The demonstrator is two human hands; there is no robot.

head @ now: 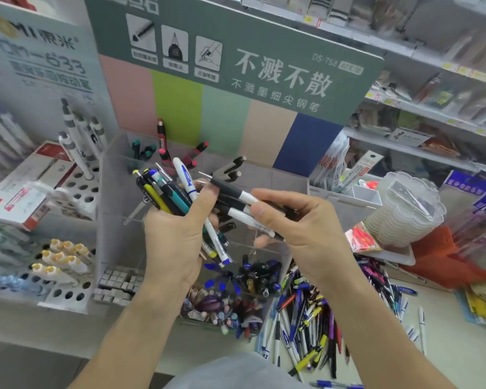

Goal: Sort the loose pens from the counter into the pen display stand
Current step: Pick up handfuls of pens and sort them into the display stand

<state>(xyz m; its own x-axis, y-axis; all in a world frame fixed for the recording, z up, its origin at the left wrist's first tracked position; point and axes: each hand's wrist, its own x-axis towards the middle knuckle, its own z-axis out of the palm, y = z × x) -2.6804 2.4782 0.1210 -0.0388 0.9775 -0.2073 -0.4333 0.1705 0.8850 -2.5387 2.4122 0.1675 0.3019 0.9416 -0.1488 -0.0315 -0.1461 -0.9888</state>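
Note:
My left hand [177, 237] grips a bundle of mixed pens [163, 195], yellow, teal, blue and white, held upright in front of the clear tiered pen display stand [115, 192]. My right hand [298, 220] pinches black-and-white pens [236, 195] that cross the bundle, tips pointing left. A pile of loose pens [309, 318] lies on the counter below my right forearm. The stand's upper compartments hold a few red, green and black pens [163, 147]; its lower compartments hold many blue and dark pens [253, 276].
A white holed pen rack [76, 192] with markers stands at the left. A stack of clear plastic cups [404, 211] sits at the right, with an orange bag [443, 259] beside it. Shelves of packaged stationery [432, 108] fill the back right.

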